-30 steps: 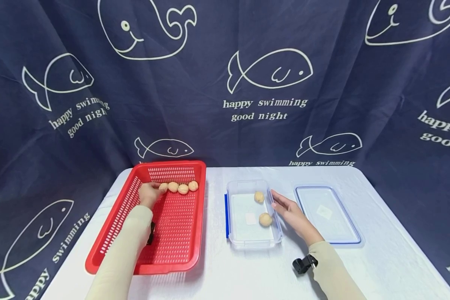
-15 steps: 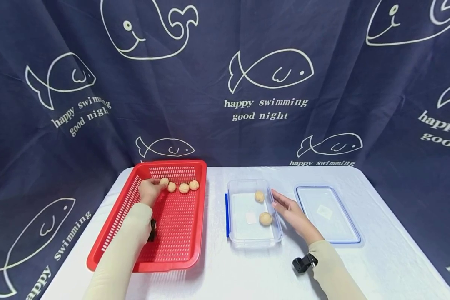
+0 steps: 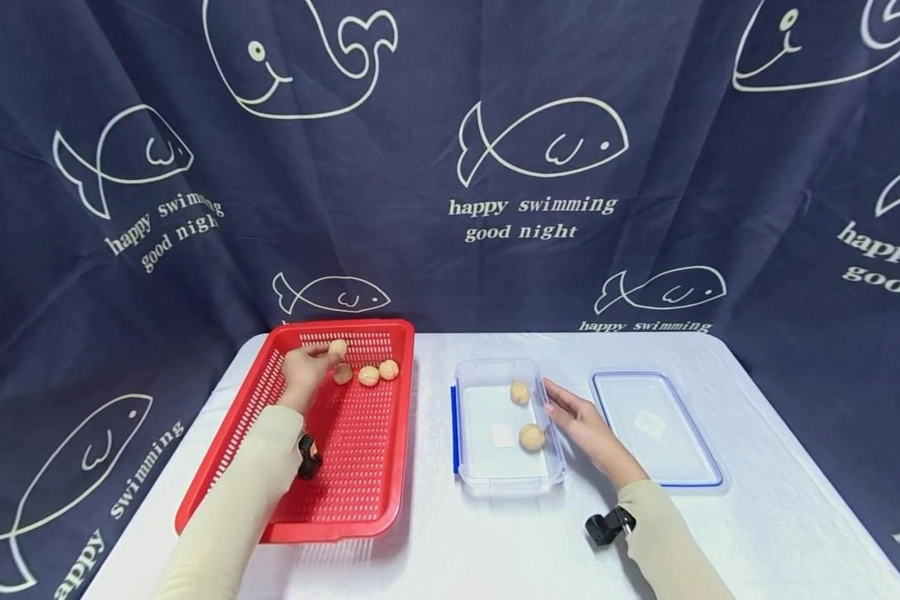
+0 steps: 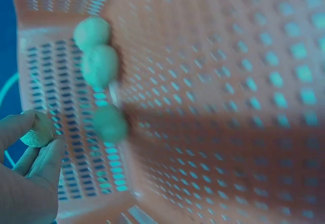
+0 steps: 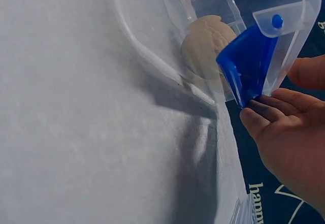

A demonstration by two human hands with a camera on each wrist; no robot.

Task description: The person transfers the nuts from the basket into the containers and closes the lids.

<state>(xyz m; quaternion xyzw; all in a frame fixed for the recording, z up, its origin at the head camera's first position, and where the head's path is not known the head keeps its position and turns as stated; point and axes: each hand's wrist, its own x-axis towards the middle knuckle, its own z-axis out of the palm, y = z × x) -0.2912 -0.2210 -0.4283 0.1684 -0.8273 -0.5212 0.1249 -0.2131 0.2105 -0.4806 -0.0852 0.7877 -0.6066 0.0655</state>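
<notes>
In the head view my left hand (image 3: 306, 373) pinches a walnut (image 3: 337, 348) between thumb and fingers, raised near the far wall of the red basket (image 3: 403, 433). The left wrist view shows the same pinched walnut (image 4: 38, 129) at close range. Three more walnuts lie along the basket's far end, among them a shaded walnut (image 3: 342, 373) just below the hand. My right hand (image 3: 587, 429), fingers fairly straight, touches the right side of a clear plastic food container (image 3: 487, 485). In the right wrist view its fingertips meet the blue latch (image 5: 249, 64). Two walnuts (image 3: 531, 437) sit inside the container.
A clear lid with a blue seal (image 3: 656, 429) lies flat on the white-covered table (image 3: 450, 550), right of the container. Behind the table hangs a dark blue curtain (image 3: 420, 167) with white fish drawings. Another blue latch (image 3: 455, 429) hangs along the container's left side.
My left hand has lifted the leftmost walnut from the row, moving it up and slightly right. One remaining walnut has shifted a little. My right hand and the container have stayed put.
</notes>
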